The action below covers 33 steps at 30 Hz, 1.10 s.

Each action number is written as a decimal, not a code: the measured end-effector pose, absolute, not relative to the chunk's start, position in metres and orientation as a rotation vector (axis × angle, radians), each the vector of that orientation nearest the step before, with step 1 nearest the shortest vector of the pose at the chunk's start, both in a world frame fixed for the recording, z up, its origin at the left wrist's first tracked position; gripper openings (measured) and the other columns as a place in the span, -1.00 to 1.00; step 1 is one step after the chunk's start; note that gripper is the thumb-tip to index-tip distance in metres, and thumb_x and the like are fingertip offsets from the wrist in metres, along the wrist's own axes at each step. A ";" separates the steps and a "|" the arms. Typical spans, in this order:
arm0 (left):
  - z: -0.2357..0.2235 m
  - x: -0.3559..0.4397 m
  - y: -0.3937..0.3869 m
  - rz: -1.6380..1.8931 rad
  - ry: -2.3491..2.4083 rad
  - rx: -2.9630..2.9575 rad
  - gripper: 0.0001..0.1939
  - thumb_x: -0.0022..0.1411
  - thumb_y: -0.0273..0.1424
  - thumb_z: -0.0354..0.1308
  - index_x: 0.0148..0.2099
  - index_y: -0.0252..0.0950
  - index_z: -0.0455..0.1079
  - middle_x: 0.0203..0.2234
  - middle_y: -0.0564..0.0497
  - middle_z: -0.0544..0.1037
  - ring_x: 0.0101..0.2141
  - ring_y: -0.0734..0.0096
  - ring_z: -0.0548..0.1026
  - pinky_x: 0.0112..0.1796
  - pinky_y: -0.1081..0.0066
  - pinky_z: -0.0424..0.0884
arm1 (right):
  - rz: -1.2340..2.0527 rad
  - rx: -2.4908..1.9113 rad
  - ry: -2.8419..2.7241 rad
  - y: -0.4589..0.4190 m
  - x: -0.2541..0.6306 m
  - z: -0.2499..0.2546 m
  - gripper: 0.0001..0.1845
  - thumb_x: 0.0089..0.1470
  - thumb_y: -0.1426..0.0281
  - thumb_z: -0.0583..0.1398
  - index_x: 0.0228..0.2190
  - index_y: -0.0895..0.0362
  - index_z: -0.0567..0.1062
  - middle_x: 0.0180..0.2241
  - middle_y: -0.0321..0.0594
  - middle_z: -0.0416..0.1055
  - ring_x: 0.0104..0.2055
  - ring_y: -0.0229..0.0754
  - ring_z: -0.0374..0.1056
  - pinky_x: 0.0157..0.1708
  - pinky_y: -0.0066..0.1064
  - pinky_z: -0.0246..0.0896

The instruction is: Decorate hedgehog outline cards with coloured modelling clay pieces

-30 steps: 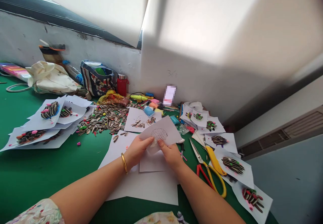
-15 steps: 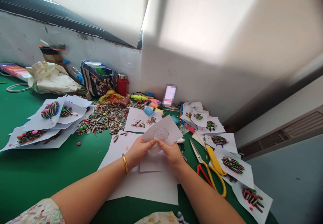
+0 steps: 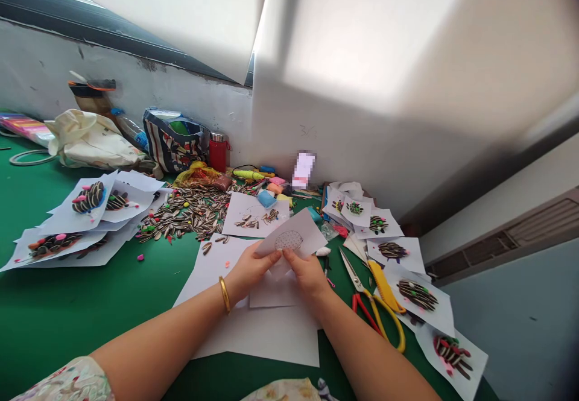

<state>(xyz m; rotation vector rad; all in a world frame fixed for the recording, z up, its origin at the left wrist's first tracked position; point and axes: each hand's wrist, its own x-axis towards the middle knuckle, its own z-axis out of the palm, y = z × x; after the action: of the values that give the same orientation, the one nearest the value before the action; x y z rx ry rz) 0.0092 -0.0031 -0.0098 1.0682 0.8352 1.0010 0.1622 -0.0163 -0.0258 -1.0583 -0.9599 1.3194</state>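
Observation:
Between my two hands is a small white paper [image 3: 312, 232] with a dotted, rounded outline drawn on it, tilted up toward me. My left hand [image 3: 253, 270] grips its lower left part, thumb on the front. My right hand [image 3: 307, 274] grips the lower right part, its thumb tip close to the left one. The fingers behind the paper are hidden. Beneath my hands lie white sheets [image 3: 253, 331] on the green table [image 3: 113, 307]. Just beyond, another drawn sheet [image 3: 233, 211] carries several sunflower seeds [image 3: 248, 222].
A heap of striped seeds [image 3: 199, 211] spreads left of centre. Finished seed pictures stand in a pile [image 3: 97, 223] at left and a row [image 3: 418, 295] at right. Yellow-handled scissors [image 3: 368, 295] lie by my right forearm. Bags [image 3: 174, 142] and a red flask [image 3: 218, 152] line the wall.
My thumbs have pressed closer together at the paper's lower edge. A small whitish lump seen between them before is now mostly covered. Both arms stay in place.

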 end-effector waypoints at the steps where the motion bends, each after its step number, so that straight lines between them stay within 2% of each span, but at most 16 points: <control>1: -0.010 0.009 -0.003 1.002 0.832 1.071 -0.49 0.02 -0.15 0.37 -0.01 -0.29 0.49 -0.06 -0.13 0.61 -0.05 0.06 0.53 -0.02 0.17 0.42 | 1.321 -1.054 -0.952 -0.017 0.162 -0.025 -0.43 -0.13 0.11 0.40 -0.09 0.11 0.56 -0.07 -0.11 0.55 0.04 0.08 0.42 0.09 -0.10 0.28; 15: -0.007 0.012 -0.007 0.986 0.887 1.201 -0.51 0.06 -0.09 0.32 -0.04 -0.30 0.52 -0.11 -0.12 0.63 -0.08 0.01 0.52 -0.06 0.17 0.42 | 1.324 -0.974 -0.928 -0.016 0.160 -0.027 -0.42 -0.04 0.16 0.37 0.01 0.07 0.48 0.03 -0.16 0.49 0.11 0.06 0.37 0.14 -0.13 0.24; 20: -0.009 0.010 -0.007 0.982 0.915 1.282 -0.53 0.08 -0.10 0.31 -0.05 -0.31 0.52 -0.13 -0.12 0.63 -0.07 0.00 0.51 -0.04 0.17 0.41 | 1.332 -1.032 -0.930 -0.016 0.161 -0.025 -0.39 -0.09 0.14 0.39 -0.01 0.11 0.50 -0.03 -0.12 0.53 0.09 0.11 0.38 0.09 -0.11 0.29; 25: -0.009 0.009 -0.005 0.981 0.861 1.093 -0.45 0.06 -0.10 0.32 0.01 -0.36 0.48 -0.13 -0.16 0.62 -0.13 0.04 0.55 -0.11 0.17 0.46 | 1.379 -0.958 -0.879 -0.015 0.161 -0.030 -0.42 0.02 0.13 0.32 0.05 0.09 0.47 -0.01 -0.13 0.51 0.02 0.04 0.43 0.05 -0.13 0.31; 33: -0.006 0.009 -0.005 0.995 0.860 0.994 -0.40 0.01 -0.10 0.37 0.03 -0.35 0.47 -0.16 -0.16 0.64 -0.15 0.05 0.57 -0.15 0.19 0.49 | 1.418 -0.933 -0.975 -0.013 0.162 -0.032 -0.47 -0.06 0.19 0.38 -0.05 0.11 0.53 -0.08 -0.13 0.55 -0.03 0.03 0.45 0.07 -0.13 0.27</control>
<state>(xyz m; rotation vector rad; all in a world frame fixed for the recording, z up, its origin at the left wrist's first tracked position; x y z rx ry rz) 0.0093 -0.0049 -0.0065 0.9939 0.8599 0.9953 0.1619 -0.0131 -0.0317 -0.9335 -0.9755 1.4184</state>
